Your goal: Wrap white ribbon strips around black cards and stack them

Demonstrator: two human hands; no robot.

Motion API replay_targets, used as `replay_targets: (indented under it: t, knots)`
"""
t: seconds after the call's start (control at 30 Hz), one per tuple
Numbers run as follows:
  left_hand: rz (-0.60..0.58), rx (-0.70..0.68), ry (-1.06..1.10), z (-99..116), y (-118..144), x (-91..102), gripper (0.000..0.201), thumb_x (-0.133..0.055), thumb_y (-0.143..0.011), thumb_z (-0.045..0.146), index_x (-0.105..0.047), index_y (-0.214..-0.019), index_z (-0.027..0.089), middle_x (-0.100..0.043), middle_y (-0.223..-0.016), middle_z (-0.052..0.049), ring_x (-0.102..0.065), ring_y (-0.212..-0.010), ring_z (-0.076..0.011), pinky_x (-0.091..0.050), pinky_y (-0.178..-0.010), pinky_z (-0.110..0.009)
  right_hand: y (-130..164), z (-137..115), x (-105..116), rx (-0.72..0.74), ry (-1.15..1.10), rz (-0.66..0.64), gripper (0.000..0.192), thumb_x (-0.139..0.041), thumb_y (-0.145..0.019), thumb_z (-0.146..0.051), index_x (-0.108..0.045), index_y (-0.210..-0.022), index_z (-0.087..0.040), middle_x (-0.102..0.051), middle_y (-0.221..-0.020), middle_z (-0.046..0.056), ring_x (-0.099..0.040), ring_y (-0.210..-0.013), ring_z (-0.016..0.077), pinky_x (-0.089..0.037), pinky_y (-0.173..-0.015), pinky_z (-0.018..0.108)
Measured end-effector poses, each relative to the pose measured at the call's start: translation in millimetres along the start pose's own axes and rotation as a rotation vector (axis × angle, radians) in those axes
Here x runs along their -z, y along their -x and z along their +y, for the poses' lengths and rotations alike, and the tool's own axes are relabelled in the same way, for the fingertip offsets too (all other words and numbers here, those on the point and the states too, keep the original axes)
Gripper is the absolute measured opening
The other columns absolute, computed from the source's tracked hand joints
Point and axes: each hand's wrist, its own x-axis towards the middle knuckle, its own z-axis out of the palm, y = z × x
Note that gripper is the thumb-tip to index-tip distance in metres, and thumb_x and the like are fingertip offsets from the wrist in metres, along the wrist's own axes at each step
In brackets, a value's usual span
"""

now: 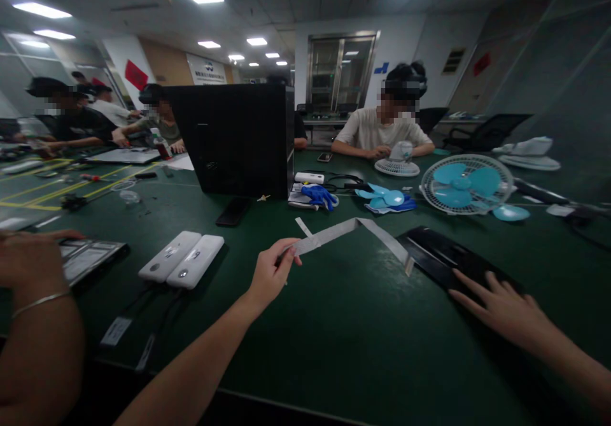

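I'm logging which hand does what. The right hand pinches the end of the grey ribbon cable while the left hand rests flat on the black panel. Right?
Not quite: the head view shows the hands swapped. The left hand pinches the end of the grey ribbon cable, while the right hand rests flat on the black panel.

Both forearms are bare, with no sleeves, rings or watch on the hands.

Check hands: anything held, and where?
Left hand pinches the flat ribbon cable at its near end; right hand holds nothing, resting flat on the black device.
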Motion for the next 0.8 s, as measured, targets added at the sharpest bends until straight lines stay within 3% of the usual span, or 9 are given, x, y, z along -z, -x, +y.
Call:
replay_targets:
  t: [0.1, 0.23, 0.33, 0.53, 0.8]
  knots:
    - [-0.009, 0.046, 0.036, -0.3, -0.5, 0.3, 0.034, -0.046, -0.095, 0.037, -0.06, -0.116, 0.015, -0.062, -0.072, 0.0, -0.046, -0.05, -0.0076, -0.035, -0.044, -0.018, -8.6, -53.5, -7.9, 0.076, 0.052, -0.228, 0.079, -0.03, -0.084, -0.078, -0.039, -0.145, -0.03, -0.03, -0.149, 0.02, -0.027, -0.134, 0.0426, -0.024, -0.105, 0.062]
    - [-0.021, 0.076, 0.098, -0.6, -2.5, 1.6, 0.036, -0.048, -0.094, 0.037, -0.06, -0.118, 0.014, -0.06, -0.072, -0.001, -0.044, -0.049, -0.0066, -0.035, -0.043, -0.017, -7.9, -122.9, -1.0, 0.277, -0.013, -0.323, 0.075, -0.034, -0.085, -0.075, -0.028, -0.149, -0.036, -0.01, -0.156, 0.01, -0.011, -0.139, 0.0391, -0.016, -0.11, 0.06]
    - [-0.033, 0.115, 0.181, -2.5, -4.0, 1.8, 0.038, -0.049, -0.093, 0.039, -0.06, -0.119, 0.013, -0.059, -0.067, 0.001, -0.041, -0.044, -0.0048, -0.031, -0.039, -0.015, -5.4, -153.3, 7.9, 0.423, -0.084, -0.387, 0.072, -0.036, -0.087, -0.072, -0.025, -0.149, -0.038, 0.001, -0.157, 0.006, -0.003, -0.139, 0.0393, -0.013, -0.111, 0.061]
    - [-0.156, 0.187, 0.26, -1.6, -4.3, 0.9, 0.043, -0.051, -0.09, 0.044, -0.06, -0.119, 0.013, -0.058, -0.063, 0.002, -0.04, -0.041, -0.004, -0.029, -0.035, -0.014, -9.5, -166.0, 16.9, 0.616, -0.203, -0.545, 0.068, -0.042, -0.088, -0.067, -0.022, -0.148, -0.042, 0.012, -0.156, 0.001, 0.003, -0.14, 0.0385, -0.011, -0.111, 0.061]
    - [-0.247, 0.295, 0.326, -1.7, -5.6, -0.2, 0.042, -0.054, -0.088, 0.043, -0.061, -0.116, 0.014, -0.057, -0.061, 0.003, -0.04, -0.041, -0.0039, -0.026, -0.034, -0.013, -26.6, -166.6, 19.4, 0.652, -0.232, -0.599, 0.069, -0.044, -0.087, -0.067, -0.024, -0.148, -0.041, 0.009, -0.157, -0.001, 0.001, -0.142, 0.0345, -0.008, -0.113, 0.057]
